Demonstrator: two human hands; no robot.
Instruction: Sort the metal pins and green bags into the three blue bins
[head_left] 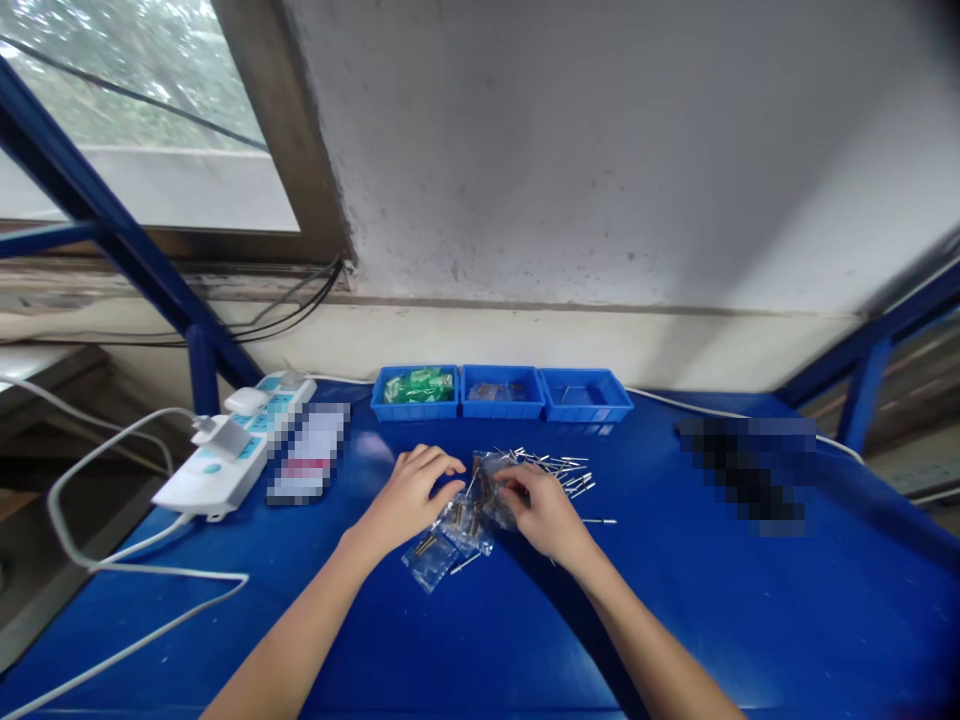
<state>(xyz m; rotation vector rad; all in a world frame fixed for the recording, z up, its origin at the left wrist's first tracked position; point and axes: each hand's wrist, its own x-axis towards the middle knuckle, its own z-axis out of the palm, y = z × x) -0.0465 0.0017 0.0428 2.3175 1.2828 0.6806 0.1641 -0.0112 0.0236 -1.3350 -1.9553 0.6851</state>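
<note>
My left hand (416,495) hovers at the left side of a small pile, thumb and fingers apart, with nothing visible between them. Curled over the pile's right side, my right hand (546,510) has its fingertips closed on a clear plastic bag (495,505); its exact grip is partly hidden. Between the hands lie more small clear bags (465,520) with thin dark and brassy pieces inside. One flat bag (430,558) rests nearest me, holding a few brass-coloured pins. Loose silver rivet-like pins (574,475) are scattered behind and beside my right hand.
Three blue bins stand at the back: the left bin (415,411) holds green packets, the middle bin (501,409) clear bags, the right bin (587,412) a few thin pieces. A power strip (217,480) with cables and a blurred phone (309,455) lie left; a dark blurred object (742,470) lies right.
</note>
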